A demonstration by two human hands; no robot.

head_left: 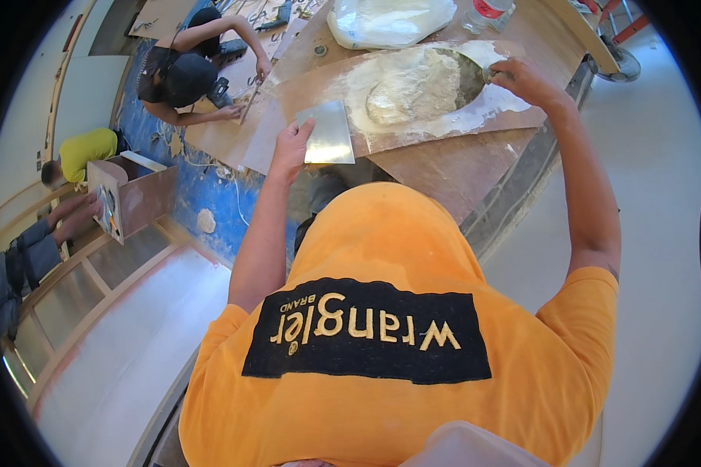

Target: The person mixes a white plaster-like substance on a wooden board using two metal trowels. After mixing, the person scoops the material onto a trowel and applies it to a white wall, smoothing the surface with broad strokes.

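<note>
Orange shirt (397, 233) fills the foreground in the head view. Beyond it, the left hand (291, 148) pinches a metal plate (332, 134) at one edge, thumb on top, probably to keep most of its face free; the fingers beneath are hidden. The right hand (516, 80) has its fingers closed round the handle of a trowel (469, 82), whose blade meets the white paste (401, 89), perhaps angled to get under it. The paste lies heaped on a board (304, 87), seemingly within reach of both hands. A white bag (389, 22) and a bottle (487, 14) crowd its far side. Leftward, a co-worker in a black cap (191, 79) bends over a strip near the board; farther off stands a box (144, 201).
</note>
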